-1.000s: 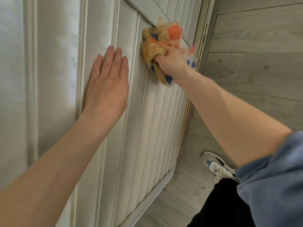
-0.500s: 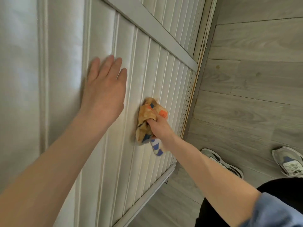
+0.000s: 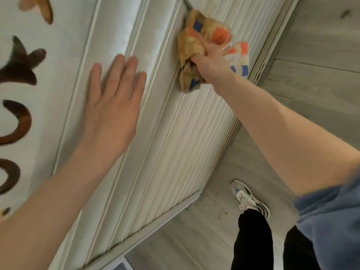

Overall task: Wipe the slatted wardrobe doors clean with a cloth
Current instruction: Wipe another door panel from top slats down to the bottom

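Note:
The white slatted wardrobe door (image 3: 175,145) fills the middle of the view, its slats running from top right down to a grey bottom rail. My right hand (image 3: 211,61) is shut on a crumpled cloth (image 3: 196,41) with yellow, orange, blue and white patches, and presses it against the upper slats just below a dark cross rail. My left hand (image 3: 115,100) lies flat on the door's left side, fingers spread and pointing up, holding nothing.
Brown curled decorations (image 3: 17,123) mark the white panel at the left. Grey wood-look floor (image 3: 315,78) lies to the right of the door. My sneaker (image 3: 249,199) and black trouser legs (image 3: 253,240) stand close to the door's lower corner.
My right hand has carried the cloth back up the slats from the lower part of the door to near the cross rail. The view has swung left; my left hand stays flat.

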